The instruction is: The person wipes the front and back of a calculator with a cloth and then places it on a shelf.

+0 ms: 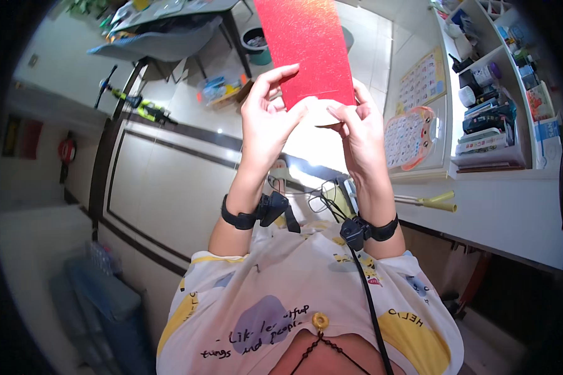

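Note:
A shiny red paper envelope (309, 47) is held up between both hands, its far end cut off by the top of the picture. At its near end a pale rounded flap (323, 112) shows. My left hand (268, 117) grips the left edge, with the thumb by the flap. On the other side, my right hand (360, 123) pinches the flap between thumb and fingers, while other fingers rest behind the right edge. Each wrist carries a strapped black device, the left one (273, 208) and the right one (355, 232).
To the right stands a white shelf unit (497, 174) with books and containers. Children's picture charts (409, 136) lean beside it. Ahead are a bin (259, 55), a box of toys (223, 91) and a grey chair (164, 44). Black cables (326, 199) hang below my hands.

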Available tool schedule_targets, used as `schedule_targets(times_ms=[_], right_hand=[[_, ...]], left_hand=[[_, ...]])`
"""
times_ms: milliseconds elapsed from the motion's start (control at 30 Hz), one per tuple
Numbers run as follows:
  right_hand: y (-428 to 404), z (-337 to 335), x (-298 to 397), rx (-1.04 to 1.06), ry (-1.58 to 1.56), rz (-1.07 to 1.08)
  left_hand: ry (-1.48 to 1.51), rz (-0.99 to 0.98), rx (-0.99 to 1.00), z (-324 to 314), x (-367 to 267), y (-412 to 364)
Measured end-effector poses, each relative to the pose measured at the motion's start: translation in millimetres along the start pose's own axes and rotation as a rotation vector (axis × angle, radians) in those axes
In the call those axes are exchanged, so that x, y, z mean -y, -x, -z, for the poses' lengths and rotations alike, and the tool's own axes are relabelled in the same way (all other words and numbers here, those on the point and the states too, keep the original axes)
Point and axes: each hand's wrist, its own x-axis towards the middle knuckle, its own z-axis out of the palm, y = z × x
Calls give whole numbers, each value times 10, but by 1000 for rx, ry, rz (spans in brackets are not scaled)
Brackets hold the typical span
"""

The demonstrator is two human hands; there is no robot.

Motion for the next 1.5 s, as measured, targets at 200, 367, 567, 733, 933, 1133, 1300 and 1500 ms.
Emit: schedule_targets(times_ms=[200,367,567,733,933,1133,1300,1500], right_hand=[[-1078,37,4,-68,223,281],[-1692,168,82,-97,119,227],[-2400,530,214,-72,326,234],[-3155,969,189,-158,613,516],[-4058,1594,467,-178,954,743],[-4854,2141,642,-198,996,729],[-5321,2704,890,-131,908,562],[-5924,3060,1267,-45,856,309]], left_hand=[[175,141,184,75,301,-1218],[-101,90,251,52,484,-2048],[-489,-309,263,-112,900,-2860],[-631,-303,224,-449,1147,-3517],[-1013,-541,419,-858,1483,-4415],[-1147,-664,510,-1236,1904,-5114],[-928,-522,1007,-1567,1940,-6010],[-808,-697,1353,-2108,2525,-7063]])
